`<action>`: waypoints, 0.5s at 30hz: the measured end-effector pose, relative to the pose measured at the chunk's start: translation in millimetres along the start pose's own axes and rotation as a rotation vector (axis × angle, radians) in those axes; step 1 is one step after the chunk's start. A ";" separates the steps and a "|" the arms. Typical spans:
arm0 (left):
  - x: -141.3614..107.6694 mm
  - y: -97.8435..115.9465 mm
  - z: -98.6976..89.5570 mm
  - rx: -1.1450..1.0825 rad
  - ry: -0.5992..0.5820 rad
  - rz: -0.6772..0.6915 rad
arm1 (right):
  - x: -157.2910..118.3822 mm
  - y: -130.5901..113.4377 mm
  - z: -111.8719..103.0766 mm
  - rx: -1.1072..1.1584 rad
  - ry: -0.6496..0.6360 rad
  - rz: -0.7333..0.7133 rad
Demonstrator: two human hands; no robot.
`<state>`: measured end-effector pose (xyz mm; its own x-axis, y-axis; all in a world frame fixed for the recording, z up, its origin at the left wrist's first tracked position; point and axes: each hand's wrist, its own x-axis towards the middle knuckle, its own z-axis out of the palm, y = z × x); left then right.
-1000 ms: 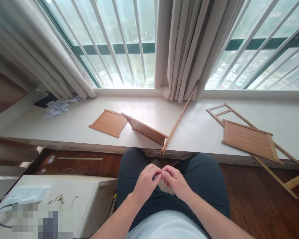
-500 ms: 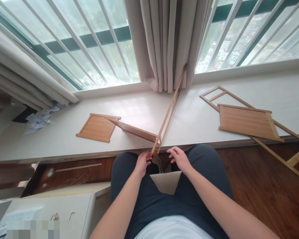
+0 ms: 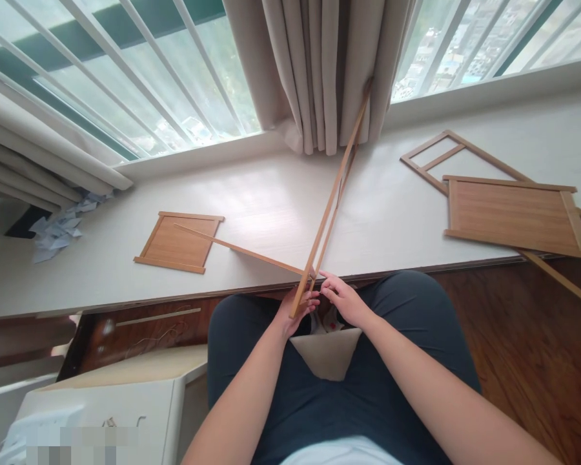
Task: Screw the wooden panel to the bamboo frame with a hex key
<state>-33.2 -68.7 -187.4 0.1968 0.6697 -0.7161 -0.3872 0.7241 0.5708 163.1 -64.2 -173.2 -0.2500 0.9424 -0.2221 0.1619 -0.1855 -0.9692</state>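
A long, narrow wooden frame stands tilted, its top against the curtain and its lower end over my lap. My left hand is curled around that lower end, fingers reaching past it to the right. Just right of the frame, my right hand has its fingers bent close together at the joint; whatever they pinch is too small to make out. A thin wooden panel, seen nearly edge-on, meets the frame near its lower end. Further left, a flat wooden panel with side rails lies on the white ledge.
Another wooden panel lies across a ladder-like wooden frame on the right, overhanging the ledge. Crumpled papers sit at the far left. A hex key and small metal parts rest on a white cabinet.
My right hand has moved left and up to the frame's joint. My left hand has shifted right, further under the frame's end. The thin panel now shows more edge-on; the view has shifted.
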 end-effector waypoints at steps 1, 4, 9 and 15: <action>-1.8 -1.0 0.1 0.004 -0.008 -0.015 | 0.8 -0.5 0.6 -0.009 -0.014 -0.022; -7.9 -1.6 3.5 -0.005 -0.006 -0.052 | 2.8 0.7 2.6 -0.036 -0.058 -0.049; -12.4 1.3 12.0 -0.087 0.025 -0.077 | 6.5 2.4 2.5 -0.108 -0.126 -0.093; -7.9 -1.2 13.2 -0.146 0.020 -0.068 | 13.5 -3.4 -0.1 -0.110 -0.158 -0.121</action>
<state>-22.4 -72.7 -177.1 0.2099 0.6153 -0.7599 -0.5002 0.7354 0.4572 159.2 -50.9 -172.9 -0.4194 0.8989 -0.1270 0.2227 -0.0338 -0.9743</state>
